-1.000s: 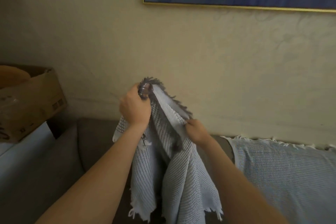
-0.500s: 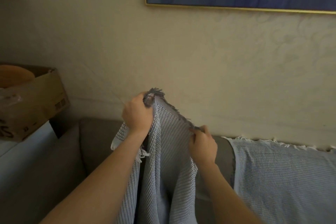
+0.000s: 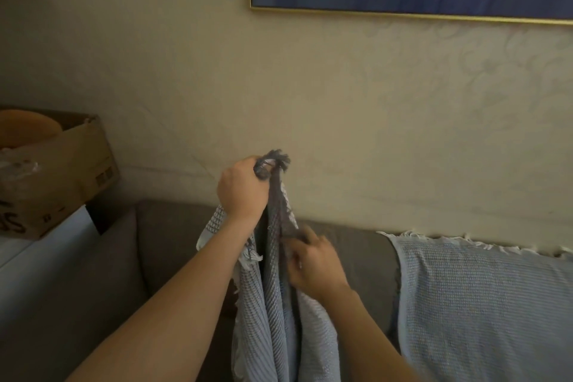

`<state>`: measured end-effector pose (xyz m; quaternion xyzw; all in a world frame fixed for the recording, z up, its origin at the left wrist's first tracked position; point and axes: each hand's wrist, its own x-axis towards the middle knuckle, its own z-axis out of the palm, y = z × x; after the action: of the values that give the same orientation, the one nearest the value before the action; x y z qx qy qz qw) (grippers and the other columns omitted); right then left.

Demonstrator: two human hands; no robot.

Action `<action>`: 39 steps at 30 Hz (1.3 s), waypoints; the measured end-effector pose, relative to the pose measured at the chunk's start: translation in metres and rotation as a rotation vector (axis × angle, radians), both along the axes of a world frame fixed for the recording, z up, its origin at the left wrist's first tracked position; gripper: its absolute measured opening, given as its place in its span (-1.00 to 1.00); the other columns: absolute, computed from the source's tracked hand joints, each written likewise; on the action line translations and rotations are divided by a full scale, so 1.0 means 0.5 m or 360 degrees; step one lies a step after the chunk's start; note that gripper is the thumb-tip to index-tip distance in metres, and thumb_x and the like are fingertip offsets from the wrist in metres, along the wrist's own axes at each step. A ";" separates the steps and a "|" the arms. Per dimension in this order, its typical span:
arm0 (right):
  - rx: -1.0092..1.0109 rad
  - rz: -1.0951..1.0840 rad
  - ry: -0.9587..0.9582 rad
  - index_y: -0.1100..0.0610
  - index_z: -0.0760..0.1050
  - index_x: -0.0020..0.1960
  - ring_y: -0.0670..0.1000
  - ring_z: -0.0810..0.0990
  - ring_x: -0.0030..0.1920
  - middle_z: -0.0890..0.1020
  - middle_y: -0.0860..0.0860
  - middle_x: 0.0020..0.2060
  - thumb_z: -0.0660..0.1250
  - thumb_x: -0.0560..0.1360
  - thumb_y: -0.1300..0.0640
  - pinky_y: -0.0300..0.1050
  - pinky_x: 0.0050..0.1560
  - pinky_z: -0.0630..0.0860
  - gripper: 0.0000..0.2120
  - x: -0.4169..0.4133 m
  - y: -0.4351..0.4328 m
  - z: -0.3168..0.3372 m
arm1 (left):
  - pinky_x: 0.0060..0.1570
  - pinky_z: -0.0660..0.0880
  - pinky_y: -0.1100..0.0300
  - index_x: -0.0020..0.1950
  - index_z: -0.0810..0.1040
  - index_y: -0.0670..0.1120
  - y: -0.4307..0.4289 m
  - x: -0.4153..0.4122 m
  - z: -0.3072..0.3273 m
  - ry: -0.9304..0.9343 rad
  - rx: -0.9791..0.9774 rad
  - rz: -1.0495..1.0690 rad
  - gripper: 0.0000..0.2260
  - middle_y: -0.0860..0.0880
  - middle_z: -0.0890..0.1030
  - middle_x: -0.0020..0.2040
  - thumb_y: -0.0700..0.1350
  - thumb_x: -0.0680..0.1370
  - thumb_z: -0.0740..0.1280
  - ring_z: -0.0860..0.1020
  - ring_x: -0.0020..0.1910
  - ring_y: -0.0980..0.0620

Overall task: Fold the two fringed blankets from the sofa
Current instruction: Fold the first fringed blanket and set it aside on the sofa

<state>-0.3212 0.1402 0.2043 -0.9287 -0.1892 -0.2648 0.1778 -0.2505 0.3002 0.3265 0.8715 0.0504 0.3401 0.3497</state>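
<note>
The left hand [image 3: 240,192] is clenched round the bunched, fringed top of the first blanket [image 3: 269,319], which hangs from that fist in loose pleats down between both forearms. Just below and right of it, the right hand [image 3: 314,263] is against the hanging cloth. Blur hides its fingers, so I cannot tell whether it pinches an edge or only touches.

No neat fold shows. I judge this blanket to be at the corner-finding stage. The second blanket [image 3: 480,304] lies spread over the back of the sofa [image 3: 173,245], well right of the right hand and untouched, so most of the task is left.

Far left of the left hand, a cardboard box [image 3: 71,174] stands open, holding a rounded orange-brown thing [image 3: 28,129] and some crumpled clear plastic [image 3: 18,169].
</note>
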 end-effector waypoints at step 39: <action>0.0548 -0.0654 0.1573 0.16 0.42 0.16 0.24 0.56 0.23 0.61 0.14 0.15 0.31 0.51 0.03 0.25 0.40 0.36 -0.70 0.020 0.014 0.009 | -0.46 0.17 0.23 -0.17 0.66 0.02 0.021 -0.015 -0.012 0.0040 0.0508 -0.0333 -0.63 0.14 0.45 -0.42 0.33 0.51 0.43 0.49 -0.39 0.00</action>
<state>-0.3111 0.1472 0.2088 -0.9177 0.1473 0.1457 0.3390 -0.2582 0.3106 0.3205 0.9206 -0.0907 0.2945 0.2398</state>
